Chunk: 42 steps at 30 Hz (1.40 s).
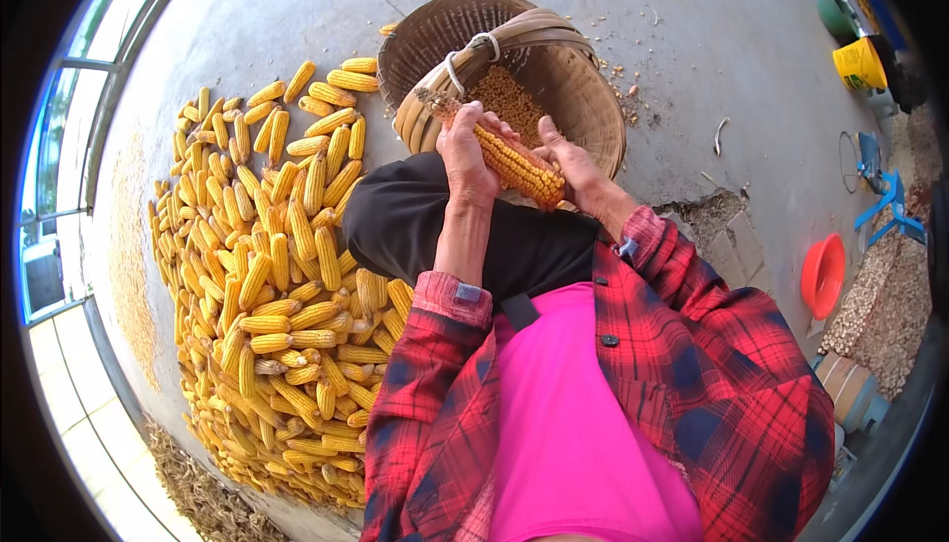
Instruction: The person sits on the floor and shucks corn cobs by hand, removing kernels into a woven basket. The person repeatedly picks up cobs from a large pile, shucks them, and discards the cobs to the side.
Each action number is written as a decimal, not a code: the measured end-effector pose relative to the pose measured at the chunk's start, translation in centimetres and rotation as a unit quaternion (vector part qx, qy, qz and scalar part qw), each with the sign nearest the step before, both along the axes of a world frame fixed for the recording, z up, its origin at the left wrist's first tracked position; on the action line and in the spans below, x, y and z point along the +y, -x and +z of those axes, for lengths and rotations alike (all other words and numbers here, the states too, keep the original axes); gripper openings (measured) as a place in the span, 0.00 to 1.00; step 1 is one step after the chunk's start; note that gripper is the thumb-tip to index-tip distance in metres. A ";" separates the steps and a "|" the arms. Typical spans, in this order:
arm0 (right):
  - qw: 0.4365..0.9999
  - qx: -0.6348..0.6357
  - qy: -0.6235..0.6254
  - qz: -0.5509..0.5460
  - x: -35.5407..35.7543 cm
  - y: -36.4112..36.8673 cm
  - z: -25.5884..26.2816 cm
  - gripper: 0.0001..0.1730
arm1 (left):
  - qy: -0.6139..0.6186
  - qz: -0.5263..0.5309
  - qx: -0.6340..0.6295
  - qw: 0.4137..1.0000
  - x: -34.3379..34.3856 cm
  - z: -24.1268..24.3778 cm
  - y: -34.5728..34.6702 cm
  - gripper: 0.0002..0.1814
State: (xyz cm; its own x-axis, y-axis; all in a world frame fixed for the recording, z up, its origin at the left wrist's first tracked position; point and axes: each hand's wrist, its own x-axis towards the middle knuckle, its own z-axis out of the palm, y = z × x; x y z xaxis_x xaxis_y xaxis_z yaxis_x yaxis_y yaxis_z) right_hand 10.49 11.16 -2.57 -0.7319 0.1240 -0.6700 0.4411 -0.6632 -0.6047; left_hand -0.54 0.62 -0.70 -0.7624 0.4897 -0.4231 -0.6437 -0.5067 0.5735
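My left hand (471, 156) is closed around a partly shelled corn cob (519, 169) and what looks like a bare reddish cob (439, 102), whose rough end sticks out at the upper left. My right hand (582, 171) touches the lower right end of the corn, its thumb raised beside the kernels. Both hands are above my lap, at the near side of a woven basket (608, 108) with a thick handle (530, 27) tied with white cord. Loose kernels (508, 101) lie inside the basket.
A large heap of yellow corn cobs (274, 297) spreads over the concrete floor at left. Scattered kernels lie beyond the basket. At right are a red basin (823, 275), a blue metal stand (893, 208), a yellow container (860, 64) and a broken floor patch (723, 234).
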 end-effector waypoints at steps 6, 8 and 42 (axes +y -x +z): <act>0.920 0.134 -0.329 0.167 0.0 -0.9 3.6 0.34 | 0.049 0.105 -0.154 0.981 -0.3 -0.3 0.6 0.07; 0.949 0.183 -0.251 0.050 -1.8 -0.5 2.9 0.31 | 0.033 0.040 -0.102 0.993 -0.1 -0.7 0.3 0.06; 0.953 0.010 -0.296 0.065 2.0 -0.2 2.6 0.39 | 0.007 0.091 -0.132 0.987 0.1 -5.6 1.9 0.11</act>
